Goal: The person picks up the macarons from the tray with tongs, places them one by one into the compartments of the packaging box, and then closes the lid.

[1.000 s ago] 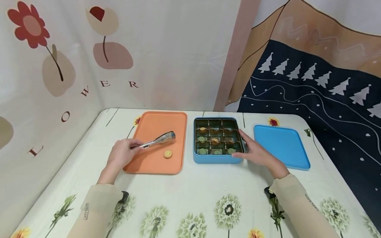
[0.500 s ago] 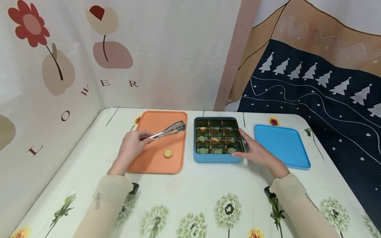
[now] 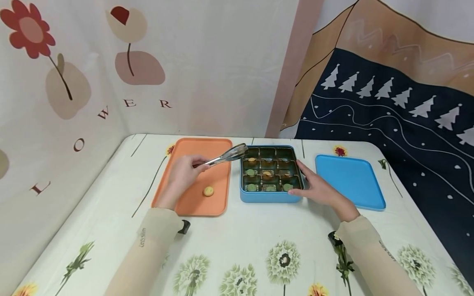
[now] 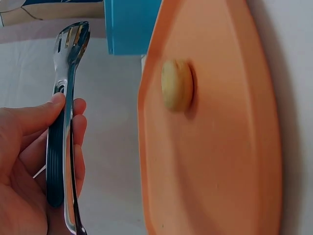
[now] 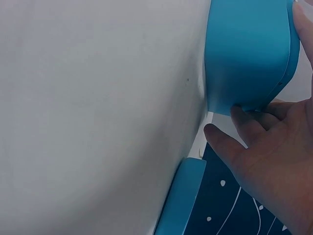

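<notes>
My left hand [image 3: 184,174] grips the handle of metal tongs [image 3: 222,158], thumb on the dark grip in the left wrist view. The slotted tips overlap the back left rim of a blue box [image 3: 272,198]; I cannot tell whether something sits between them. Below my left hand, a round yellow cookie [image 4: 176,85] lies on an orange tray [image 3: 218,207]. The box holds a dark divided insert, with green and orange-yellow rounds in several compartments. My right hand [image 3: 320,190] rests against the box's right side, fingers extended along it, thumb at the front right corner.
A flat blue lid [image 3: 352,181] lies on the table to the right of the box, beyond my right hand. The flower-print tablecloth [image 3: 237,242] covers the table. A printed curtain [image 3: 222,82] hangs right behind the back edge.
My left hand has carried the tongs right and slightly away, from over the orange tray to the box's left rim. The right hand, box and cookie have stayed put.
</notes>
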The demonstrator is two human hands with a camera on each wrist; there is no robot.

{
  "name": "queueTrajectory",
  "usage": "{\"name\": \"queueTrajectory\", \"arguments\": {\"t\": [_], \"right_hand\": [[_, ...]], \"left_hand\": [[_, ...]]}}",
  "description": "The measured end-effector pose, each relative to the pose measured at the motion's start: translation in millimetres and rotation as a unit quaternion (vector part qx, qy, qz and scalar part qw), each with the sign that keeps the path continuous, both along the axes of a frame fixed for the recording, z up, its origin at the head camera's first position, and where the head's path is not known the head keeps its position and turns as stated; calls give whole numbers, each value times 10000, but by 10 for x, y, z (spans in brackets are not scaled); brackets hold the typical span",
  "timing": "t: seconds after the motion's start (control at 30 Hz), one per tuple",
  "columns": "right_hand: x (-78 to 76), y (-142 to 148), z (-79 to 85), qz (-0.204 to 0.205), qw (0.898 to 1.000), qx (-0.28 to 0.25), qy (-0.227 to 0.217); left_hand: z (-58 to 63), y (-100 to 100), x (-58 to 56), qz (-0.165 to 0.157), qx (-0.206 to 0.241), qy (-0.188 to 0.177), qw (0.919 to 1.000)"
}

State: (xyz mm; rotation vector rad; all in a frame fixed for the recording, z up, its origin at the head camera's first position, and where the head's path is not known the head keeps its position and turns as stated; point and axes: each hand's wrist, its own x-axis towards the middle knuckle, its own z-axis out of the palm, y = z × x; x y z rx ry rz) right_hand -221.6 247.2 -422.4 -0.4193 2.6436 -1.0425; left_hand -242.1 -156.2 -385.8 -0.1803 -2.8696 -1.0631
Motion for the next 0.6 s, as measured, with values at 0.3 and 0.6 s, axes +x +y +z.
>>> {"name": "queueTrajectory", "arguments": {"t": [0.3,0.6], "right_hand": [[-8,-20,1,-18,10000,8,35],[-12,-39,8,-21,10000,12,41]], "left_hand": [[-31,238,-102,6,31,-95,9999],[-53,400,-191,-52,86,-160,9998]]}}
